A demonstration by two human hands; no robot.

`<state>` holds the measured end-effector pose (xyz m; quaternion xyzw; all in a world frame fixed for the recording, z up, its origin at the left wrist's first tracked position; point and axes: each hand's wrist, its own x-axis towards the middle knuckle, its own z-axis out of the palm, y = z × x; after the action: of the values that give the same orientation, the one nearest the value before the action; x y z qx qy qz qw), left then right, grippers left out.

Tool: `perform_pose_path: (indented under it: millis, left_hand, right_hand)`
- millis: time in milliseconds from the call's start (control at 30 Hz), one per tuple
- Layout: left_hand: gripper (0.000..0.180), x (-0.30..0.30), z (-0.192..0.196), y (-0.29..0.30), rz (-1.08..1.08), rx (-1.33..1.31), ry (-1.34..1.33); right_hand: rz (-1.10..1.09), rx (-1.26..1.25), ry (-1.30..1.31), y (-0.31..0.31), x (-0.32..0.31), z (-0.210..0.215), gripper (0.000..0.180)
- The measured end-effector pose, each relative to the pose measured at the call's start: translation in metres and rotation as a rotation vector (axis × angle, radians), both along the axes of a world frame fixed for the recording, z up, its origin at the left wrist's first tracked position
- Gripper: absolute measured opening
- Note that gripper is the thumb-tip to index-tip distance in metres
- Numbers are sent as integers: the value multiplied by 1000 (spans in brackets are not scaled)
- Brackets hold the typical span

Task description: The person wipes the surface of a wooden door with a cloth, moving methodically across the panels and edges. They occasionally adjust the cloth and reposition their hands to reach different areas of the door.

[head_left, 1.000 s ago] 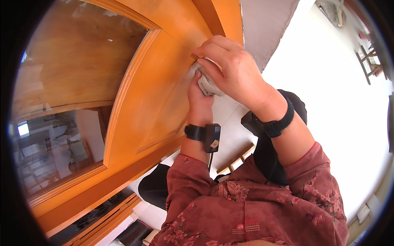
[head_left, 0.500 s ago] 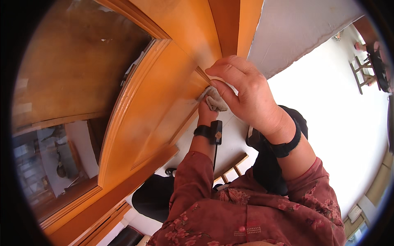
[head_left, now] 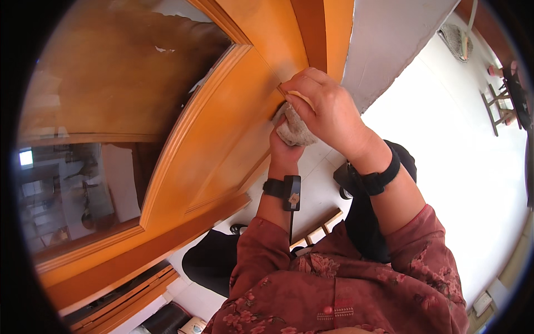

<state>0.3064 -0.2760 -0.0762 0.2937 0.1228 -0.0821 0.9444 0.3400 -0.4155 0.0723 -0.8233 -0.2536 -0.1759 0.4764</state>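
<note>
A crumpled greyish-white cloth (head_left: pixel 296 129) is gripped in my left hand (head_left: pixel 285 149), against the orange-brown wooden door (head_left: pixel 228 125). Just above it, my right hand (head_left: pixel 329 106) is closed, with thumb and fingers bent toward each other beside the top of the cloth. Whatever the right fingertips hold, if anything, is hidden behind the hand. Both wrists wear black straps, and a small black device (head_left: pixel 292 193) sits on the left one.
A glass pane (head_left: pixel 122 83) fills part of the door on the left, showing reflections. Behind the door stands a grey-white wall (head_left: pixel 389 44). A wooden stool (head_left: pixel 498 108) is at the far right, and a wooden rung frame (head_left: pixel 320 227) lies low near my legs.
My right hand has come down and left slightly, its fingers closing in beside the cloth. More of the cloth shows above my left hand. The view has shifted a little.
</note>
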Motion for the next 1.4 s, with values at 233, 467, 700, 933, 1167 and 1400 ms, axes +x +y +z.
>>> perform_pose_path:
  millis: [233,467,700,933,1167,1400]
  left_hand:
    - [39,-25,59,37,5,-157,17]
    - [37,-112,51,125,140,-133,68]
    - [37,-214,60,199,430,91,33]
    - [37,-198,61,183,554,168,96]
    - [39,-133,68,126,335,100,162]
    - [40,-68,72,70,197,67,241]
  right_hand:
    - [-14,7,-27,1,-3,-1,14]
    - [-29,-6,-36,8,0,-5,13]
    - [-28,-28,-113,7,-4,-10,11]
    - [-25,-17,-93,5,-10,-7,9]
    - [2,-42,-155,9,-10,-3,10]
    - [-42,-54,-70,5,-2,-2,11]
